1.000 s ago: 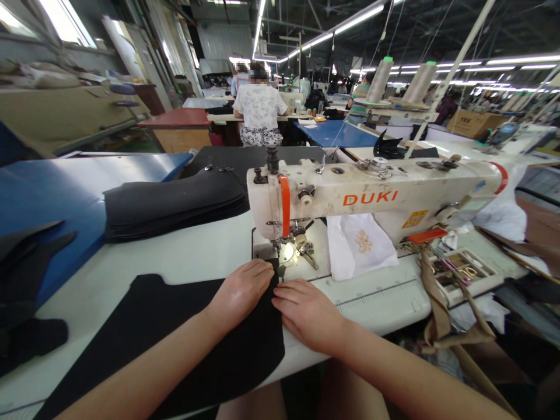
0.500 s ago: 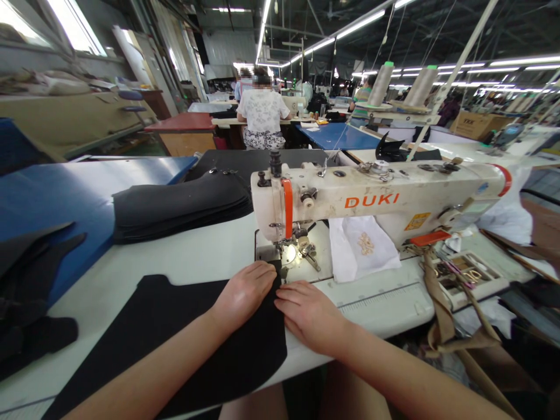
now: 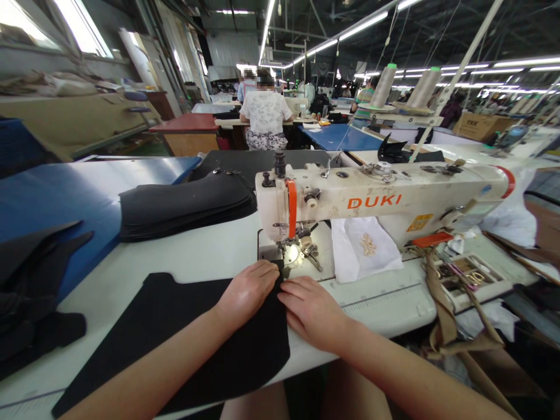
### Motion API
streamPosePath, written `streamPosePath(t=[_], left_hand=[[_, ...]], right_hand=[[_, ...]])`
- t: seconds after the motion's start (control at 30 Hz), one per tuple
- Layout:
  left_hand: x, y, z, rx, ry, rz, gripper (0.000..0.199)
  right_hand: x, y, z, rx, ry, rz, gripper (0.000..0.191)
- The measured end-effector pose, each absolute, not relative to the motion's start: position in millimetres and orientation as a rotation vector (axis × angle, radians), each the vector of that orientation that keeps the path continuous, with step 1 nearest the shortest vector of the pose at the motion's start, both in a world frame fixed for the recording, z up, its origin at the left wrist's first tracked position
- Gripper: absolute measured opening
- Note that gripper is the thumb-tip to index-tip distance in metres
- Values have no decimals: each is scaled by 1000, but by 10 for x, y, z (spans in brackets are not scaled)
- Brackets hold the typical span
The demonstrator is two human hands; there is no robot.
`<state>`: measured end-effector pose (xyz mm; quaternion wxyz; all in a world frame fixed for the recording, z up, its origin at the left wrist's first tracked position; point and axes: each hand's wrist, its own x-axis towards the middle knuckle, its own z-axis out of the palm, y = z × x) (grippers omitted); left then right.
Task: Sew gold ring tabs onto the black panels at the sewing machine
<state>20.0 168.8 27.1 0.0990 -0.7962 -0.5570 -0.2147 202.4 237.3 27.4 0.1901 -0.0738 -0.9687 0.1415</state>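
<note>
A black fabric panel (image 3: pixel 188 326) lies flat on the pale sewing table, its right-hand edge running up to the presser foot of a white sewing machine (image 3: pixel 324 201). My left hand (image 3: pixel 251 290) rests on top of the panel near that edge, fingers bent together and pressing the cloth just in front of the needle area. On the edge itself is my right hand (image 3: pixel 312 309), its fingers close together and closed at the cloth's border. The fingertips of both hands nearly meet. The needle is too small to make out.
A stack of dark cut panels (image 3: pixel 188 204) lies behind on the left, and more dark pieces (image 3: pixel 39 297) are at the far left. On the right are a white cloth (image 3: pixel 365 248) with small beige bits and a tray (image 3: pixel 476 280) holding scissors. A person (image 3: pixel 266 114) sits ahead.
The whole view has shifted slightly, with the scene a little further right. Both hands keep about the same place on the black panel, and any cloth movement is too small to tell.
</note>
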Motion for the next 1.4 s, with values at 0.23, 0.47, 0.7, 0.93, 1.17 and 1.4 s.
streamPosePath(t=[0.23,0.47,0.7,0.93,1.17,1.4], left_hand=[[217,1677,297,-2354,-1692,-634,27],[201,1659,276,-2370,-1655,-658,28],[219,1594,274,-2336,-1782,-727,23],[235,1570,311,-2361,-1826,-711,24],[202,1504,302,-2371,-1847,-677,27],[188,1535,291,-2361,-1778,-613,29]], right_hand=[[1910,2489,353,-245,-2778,282,15],[1895,2496,315,-194,-2781,251,14],[1864,2505,268,-184,-2773,180,14],[1847,2489,259,-203,-2768,148,12],[1838,2500,239,-193,-2752,111,10],[1815,2554,173,-175,-2738,83,9]])
